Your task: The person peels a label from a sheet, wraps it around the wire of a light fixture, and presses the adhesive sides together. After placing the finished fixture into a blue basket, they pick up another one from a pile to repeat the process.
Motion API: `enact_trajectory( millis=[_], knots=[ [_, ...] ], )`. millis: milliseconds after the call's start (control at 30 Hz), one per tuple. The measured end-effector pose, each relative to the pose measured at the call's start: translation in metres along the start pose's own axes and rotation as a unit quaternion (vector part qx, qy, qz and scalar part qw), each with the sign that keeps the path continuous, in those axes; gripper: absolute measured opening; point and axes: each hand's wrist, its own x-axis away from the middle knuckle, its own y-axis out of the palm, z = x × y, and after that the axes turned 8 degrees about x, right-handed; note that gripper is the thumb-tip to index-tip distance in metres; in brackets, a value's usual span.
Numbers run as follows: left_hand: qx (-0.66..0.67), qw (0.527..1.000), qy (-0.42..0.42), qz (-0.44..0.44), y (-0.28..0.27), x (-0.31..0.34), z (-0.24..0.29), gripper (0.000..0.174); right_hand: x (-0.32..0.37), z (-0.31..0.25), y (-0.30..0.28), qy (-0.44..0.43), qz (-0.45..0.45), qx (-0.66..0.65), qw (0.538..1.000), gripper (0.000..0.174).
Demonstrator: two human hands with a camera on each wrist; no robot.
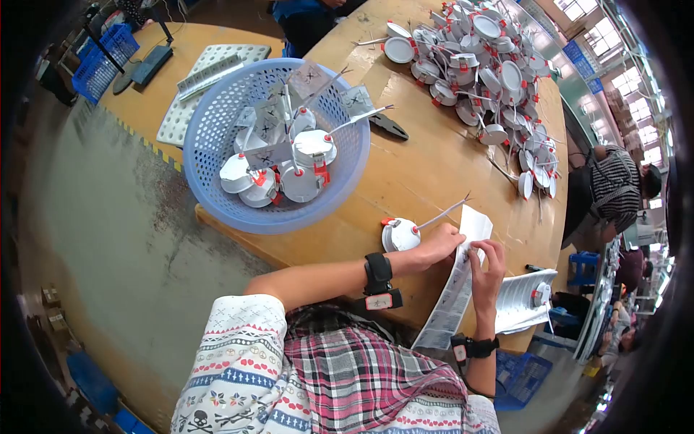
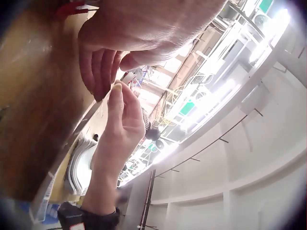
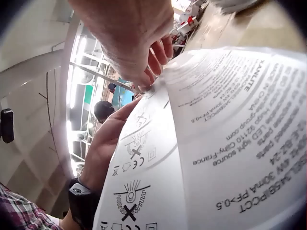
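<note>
A long strip of printed labels (image 1: 447,304) hangs from both hands over the table's front edge. Black print and crossed-out lamp symbols cover the label strip (image 3: 134,158) in the right wrist view. My left hand (image 1: 439,246) pinches the strip's left edge near its upper end. Close by on the other edge, my right hand (image 1: 490,266) grips it between thumb and curled fingers. Both hands (image 2: 122,115) nearly meet at the fingertips in the left wrist view. Just left of the strip, a round white downlight (image 1: 400,235) with red clips lies on the table, its cable pointing up-right.
A blue perforated basket (image 1: 210,210) holds several downlights with tags. Many more downlights (image 1: 499,79) are heaped at the back right. A stack of label sheets (image 1: 517,307) lies right of the hands. Beyond the basket is a white perforated tray (image 1: 177,119).
</note>
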Motion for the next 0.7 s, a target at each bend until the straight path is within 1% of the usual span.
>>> enact_trajectory(
  millis=[100, 167, 233, 300, 367, 400, 500, 600, 700],
  knots=[
    [0.032, 0.998, -0.023, -0.049, -0.009, 0.001, 0.002, 0.027, -0.001, 0.003, -0.002, -0.014, 0.003, 0.008, 1.0, 0.017],
    [0.043, 0.997, -0.034, -0.051, -0.012, 0.005, 0.008, 0.023, -0.002, 0.004, -0.005, -0.031, 0.004, 0.007, 0.999, 0.017],
    [0.042, 0.994, -0.084, -0.058, -0.02, 0.005, 0.014, 0.023, -0.002, 0.005, -0.006, -0.044, 0.001, 0.016, 0.999, 0.017],
    [0.037, 0.993, -0.108, -0.025, -0.016, 0.015, 0.026, 0.024, 0.0, 0.005, -0.008, -0.059, -0.001, 0.02, 0.998, 0.017],
    [0.034, 0.993, -0.109, -0.013, -0.011, 0.024, 0.037, 0.027, 0.003, 0.008, -0.009, -0.064, 0.003, 0.012, 0.998, 0.017],
    [0.013, 0.994, -0.11, -0.011, -0.007, 0.026, 0.041, 0.028, 0.005, 0.009, -0.008, -0.065, 0.006, 0.01, 0.998, 0.018],
    [-0.022, 0.994, -0.109, -0.006, -0.004, 0.026, 0.042, 0.029, 0.009, 0.014, -0.004, -0.068, 0.016, 0.0, 0.998, 0.019],
    [-0.035, 0.993, -0.109, 0.012, 0.0, 0.028, 0.043, 0.026, 0.013, 0.014, -0.005, -0.07, 0.018, -0.005, 0.997, 0.02],
    [-0.052, 0.995, -0.083, 0.009, 0.003, 0.027, 0.044, 0.024, 0.015, 0.015, -0.002, -0.073, 0.026, -0.01, 0.997, 0.02]
  ],
)
